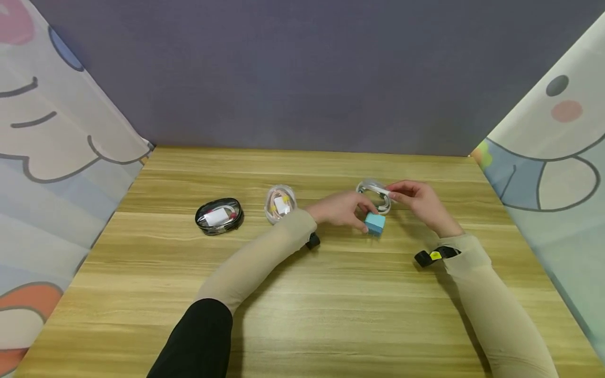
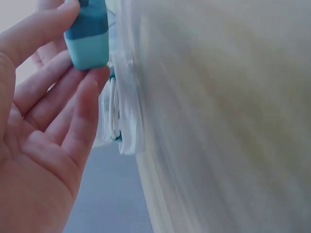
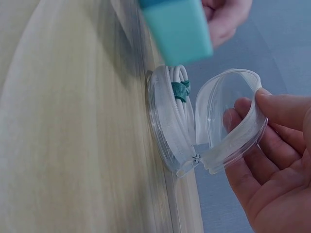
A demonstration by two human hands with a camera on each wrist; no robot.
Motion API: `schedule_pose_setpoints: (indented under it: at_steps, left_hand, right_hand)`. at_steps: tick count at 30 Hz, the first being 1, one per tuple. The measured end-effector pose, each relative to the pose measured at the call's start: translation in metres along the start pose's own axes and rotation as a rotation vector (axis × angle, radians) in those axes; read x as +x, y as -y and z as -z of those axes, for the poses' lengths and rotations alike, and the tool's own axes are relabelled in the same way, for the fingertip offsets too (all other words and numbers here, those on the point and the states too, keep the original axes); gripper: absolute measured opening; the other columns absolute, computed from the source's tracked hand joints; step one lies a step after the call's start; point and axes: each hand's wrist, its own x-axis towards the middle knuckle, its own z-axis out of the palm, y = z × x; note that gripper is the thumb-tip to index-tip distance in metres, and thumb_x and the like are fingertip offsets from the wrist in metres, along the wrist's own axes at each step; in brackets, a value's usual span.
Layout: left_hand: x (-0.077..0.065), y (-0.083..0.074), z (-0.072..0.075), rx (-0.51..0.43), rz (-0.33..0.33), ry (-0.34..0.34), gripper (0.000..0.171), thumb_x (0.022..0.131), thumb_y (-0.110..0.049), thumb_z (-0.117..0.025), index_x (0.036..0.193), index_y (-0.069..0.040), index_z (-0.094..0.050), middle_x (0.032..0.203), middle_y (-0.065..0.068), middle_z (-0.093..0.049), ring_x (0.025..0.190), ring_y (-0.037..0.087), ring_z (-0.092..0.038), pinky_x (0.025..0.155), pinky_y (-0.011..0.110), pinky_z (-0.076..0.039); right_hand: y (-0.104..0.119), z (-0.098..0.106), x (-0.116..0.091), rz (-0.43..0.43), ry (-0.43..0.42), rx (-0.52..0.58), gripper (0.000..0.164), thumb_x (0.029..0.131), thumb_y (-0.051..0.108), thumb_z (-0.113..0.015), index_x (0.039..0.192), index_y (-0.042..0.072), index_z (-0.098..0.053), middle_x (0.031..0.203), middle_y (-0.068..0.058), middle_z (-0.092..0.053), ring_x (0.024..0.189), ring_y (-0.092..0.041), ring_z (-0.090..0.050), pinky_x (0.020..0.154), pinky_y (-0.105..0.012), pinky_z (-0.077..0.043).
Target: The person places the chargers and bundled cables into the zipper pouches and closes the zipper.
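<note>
My left hand [image 1: 341, 208] pinches a two-tone teal charger block [image 1: 375, 224] between thumb and fingers, just above the table; the block [image 2: 89, 46] fills the top of the left wrist view. Beside it lies a small clear zip case [image 1: 372, 184]. In the right wrist view this case [image 3: 163, 114] is unzipped, with its lid raised. Inside is a coiled white cable [image 3: 182, 109] with a green tie [image 3: 181, 91]. My right hand [image 1: 421, 203] grips the edge of the transparent lid [image 3: 250, 75] between thumb and fingers. The block hangs near the case mouth, apart from the cable.
Left of my left hand lies another clear case [image 1: 268, 202] holding a white charger and a cable with yellow ties. Farther left is a black-rimmed case [image 1: 200, 223] with a white charger [image 1: 216, 217] inside. A grey panel [image 1: 302, 79] stands behind the wooden table [image 1: 331, 315].
</note>
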Motion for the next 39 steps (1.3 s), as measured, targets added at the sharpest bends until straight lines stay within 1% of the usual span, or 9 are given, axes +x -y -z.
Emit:
schedule_pose_setpoints:
  at_steps: [4, 6, 12, 15, 18, 24, 27, 33, 39]
  left_hand:
    - [0.0, 0.0, 0.006, -0.007, 0.019, -0.09, 0.051, 0.082, -0.02, -0.084, 0.127, -0.007, -0.065, 0.116, 0.001, -0.068, 0.108, 0.016, -0.063, 0.089, 0.02, -0.047]
    - [0.0, 0.001, 0.007, -0.01, 0.037, -0.136, 0.052, 0.082, -0.022, -0.084, 0.128, -0.007, -0.065, 0.114, 0.001, -0.068, 0.104, 0.014, -0.064, 0.086, 0.02, -0.048]
    - [0.003, 0.007, 0.006, 0.015, 0.106, -0.26, 0.054, 0.083, -0.029, -0.084, 0.131, -0.012, -0.065, 0.117, -0.001, -0.068, 0.104, 0.011, -0.062, 0.086, 0.022, -0.048]
    - [0.005, 0.006, 0.005, 0.045, 0.129, -0.302, 0.053, 0.083, -0.029, -0.084, 0.13, -0.013, -0.065, 0.118, -0.001, -0.067, 0.106, 0.012, -0.061, 0.086, 0.023, -0.048]
    - [0.007, 0.005, 0.005, 0.108, 0.15, -0.341, 0.053, 0.083, -0.029, -0.084, 0.13, -0.012, -0.066, 0.118, 0.0, -0.067, 0.104, 0.012, -0.061, 0.086, 0.023, -0.047]
    - [0.014, 0.005, 0.003, 0.236, 0.208, -0.381, 0.055, 0.083, -0.035, -0.083, 0.131, -0.014, -0.066, 0.117, -0.001, -0.068, 0.099, 0.009, -0.06, 0.087, 0.023, -0.047]
    - [0.016, 0.003, 0.002, 0.265, 0.235, -0.395, 0.054, 0.083, -0.039, -0.082, 0.129, -0.014, -0.067, 0.117, -0.002, -0.067, 0.097, 0.009, -0.06, 0.085, 0.025, -0.047]
    - [0.022, 0.003, -0.001, 0.263, 0.273, -0.43, 0.045, 0.083, -0.044, -0.081, 0.115, -0.016, -0.067, 0.106, -0.006, -0.064, 0.092, 0.007, -0.058, 0.079, 0.023, -0.047]
    - [0.019, 0.007, 0.0, 0.235, 0.248, -0.451, 0.034, 0.083, -0.039, -0.082, 0.104, -0.018, -0.065, 0.101, -0.008, -0.062, 0.091, 0.007, -0.057, 0.078, 0.021, -0.046]
  right_hand:
    - [0.001, 0.0, -0.001, -0.007, -0.004, 0.001, 0.029, 0.098, 0.018, -0.065, 0.118, -0.003, -0.068, 0.115, -0.012, -0.068, 0.1, -0.005, -0.062, 0.081, -0.018, -0.05]
    - [0.001, 0.0, -0.001, -0.02, -0.007, 0.006, 0.028, 0.098, 0.019, -0.066, 0.118, -0.002, -0.069, 0.115, -0.011, -0.068, 0.1, -0.006, -0.062, 0.081, -0.019, -0.051]
    - [0.0, -0.002, -0.002, -0.032, -0.012, 0.022, 0.028, 0.098, 0.019, -0.067, 0.117, -0.001, -0.069, 0.115, -0.012, -0.069, 0.1, -0.009, -0.062, 0.082, -0.022, -0.05]
    - [0.001, -0.002, -0.004, -0.036, -0.007, 0.044, 0.029, 0.098, 0.019, -0.066, 0.118, -0.002, -0.068, 0.115, -0.016, -0.068, 0.098, -0.011, -0.062, 0.081, -0.024, -0.05]
    - [0.003, -0.003, -0.005, -0.049, -0.009, 0.076, 0.03, 0.098, 0.019, -0.065, 0.119, -0.004, -0.067, 0.116, -0.019, -0.067, 0.097, -0.012, -0.062, 0.081, -0.028, -0.052]
    - [0.008, -0.004, -0.005, -0.032, 0.006, 0.092, 0.032, 0.099, 0.019, -0.064, 0.121, -0.006, -0.065, 0.116, -0.021, -0.066, 0.097, -0.016, -0.062, 0.081, -0.031, -0.053]
    - [0.008, -0.005, -0.005, -0.022, 0.015, 0.1, 0.032, 0.1, 0.018, -0.063, 0.121, -0.006, -0.065, 0.116, -0.021, -0.066, 0.097, -0.019, -0.063, 0.081, -0.03, -0.054]
    - [0.007, -0.006, -0.005, -0.01, 0.017, 0.12, 0.032, 0.099, 0.017, -0.064, 0.121, -0.006, -0.065, 0.113, -0.013, -0.069, 0.096, -0.019, -0.063, 0.078, -0.028, -0.054]
    - [0.006, -0.007, -0.003, -0.006, 0.014, 0.13, 0.033, 0.099, 0.017, -0.065, 0.12, -0.007, -0.065, 0.112, -0.013, -0.069, 0.095, -0.018, -0.064, 0.078, -0.027, -0.054]
